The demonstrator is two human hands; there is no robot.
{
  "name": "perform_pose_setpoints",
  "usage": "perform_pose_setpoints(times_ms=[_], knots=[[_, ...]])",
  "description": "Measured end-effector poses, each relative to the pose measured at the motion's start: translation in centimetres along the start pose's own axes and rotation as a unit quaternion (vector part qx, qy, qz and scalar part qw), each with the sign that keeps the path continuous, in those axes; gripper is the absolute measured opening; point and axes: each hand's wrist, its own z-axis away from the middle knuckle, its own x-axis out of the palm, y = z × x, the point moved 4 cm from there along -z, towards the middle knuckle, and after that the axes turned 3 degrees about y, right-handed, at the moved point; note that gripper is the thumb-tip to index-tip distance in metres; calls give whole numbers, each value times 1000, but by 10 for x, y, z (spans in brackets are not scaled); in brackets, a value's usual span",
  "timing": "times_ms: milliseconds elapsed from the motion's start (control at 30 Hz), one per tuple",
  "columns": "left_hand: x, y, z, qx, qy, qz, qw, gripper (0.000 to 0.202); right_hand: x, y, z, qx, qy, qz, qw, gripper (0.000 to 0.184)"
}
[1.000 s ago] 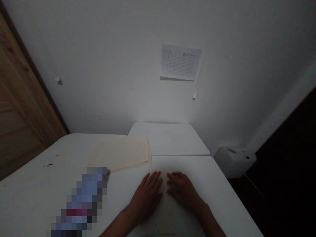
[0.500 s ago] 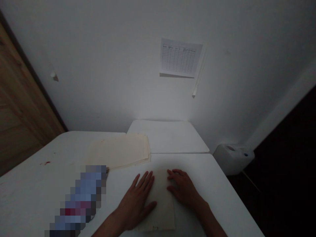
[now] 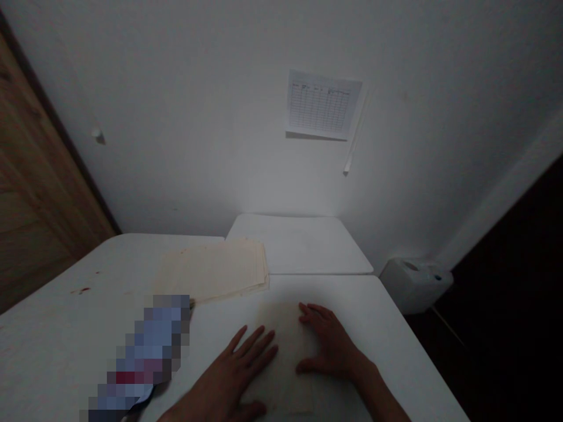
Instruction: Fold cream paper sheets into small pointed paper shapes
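Note:
A pale beige flat sheet (image 3: 285, 346), perhaps cloth or paper, lies on the white table between my hands; its outline is faint. My left hand (image 3: 237, 366) rests flat along its left side, fingers spread. On the right edge sits my right hand (image 3: 332, 340), fingers bent a little and thumb held apart, with nothing in its grasp. Beyond my left hand is a stack of similar beige sheets (image 3: 220, 266), fanned slightly at its right end.
The white table (image 3: 413, 363) meets a second white top (image 3: 303, 243) against the wall. A blurred-out blue and red item (image 3: 153, 340) lies at left. A printed chart (image 3: 323, 105) hangs on the wall. A white plastic container (image 3: 416, 287) stands beyond the table's right edge.
My left hand has slid toward me along the sheet, its fingers spreading wider. My right thumb has moved nearer to me, away from the fingers. The sheet's near edge now shows less clearly.

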Motion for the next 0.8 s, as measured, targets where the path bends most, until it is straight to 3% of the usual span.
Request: perform_pose_setpoints(times_ms=[133, 333, 633, 800], knots=[[0, 0, 0, -8, -12, 2, 1000, 81, 3, -2, 4, -26, 16, 22, 999, 82], [-1, 1, -1, -22, -15, 4, 1000, 82, 0, -16, 19, -45, 36, 58, 997, 24], [4, 0, 0, -40, -24, 46, 998, 85, 9, -23, 31, -86, -9, 90, 992, 38], [-9, 9, 9, -29, -12, 34, 999, 72, 6, -30, 38, -69, 8, 95, 993, 35]])
